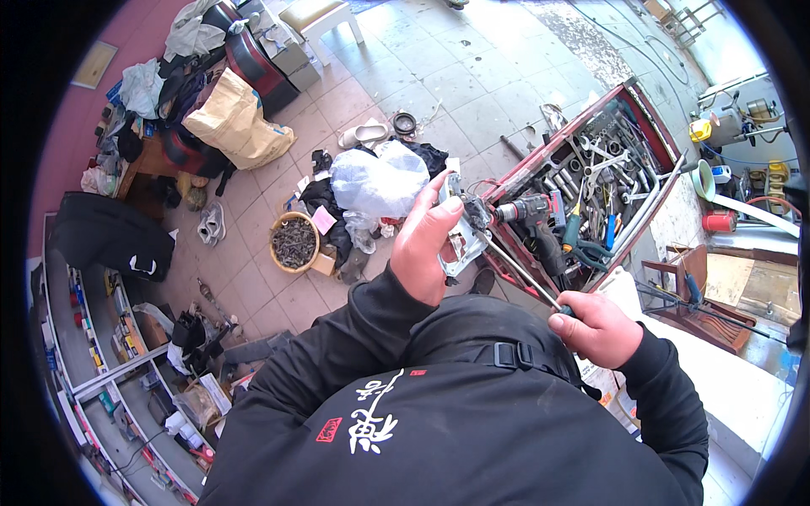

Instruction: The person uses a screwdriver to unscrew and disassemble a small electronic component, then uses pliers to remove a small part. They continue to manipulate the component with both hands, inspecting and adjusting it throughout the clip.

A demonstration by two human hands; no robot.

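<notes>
Left fingers (442,217): grasping a silver metal part (460,244) just right of the frame's centre.
Right fingers (582,304): curled round the handle of a screwdriver (523,273), its shaft slanting up-left to the metal part; contact there is unclear.
Drill (525,207): black and red, beside the part, at the red tool tray (582,121).
Basket (297,270): round, holding dark pieces, left of centre.

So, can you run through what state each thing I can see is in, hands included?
Left hand: closed on the metal part.
Metal part: held up off the floor.
Right hand: gripping the screwdriver handle.
Screwdriver: aimed at the part; tip contact unclear.
Power drill: not held, chuck pointing left.
Tool tray: open, crowded with tools.
Round basket: full of dark pieces.
Waist buckle: fastened.
</notes>
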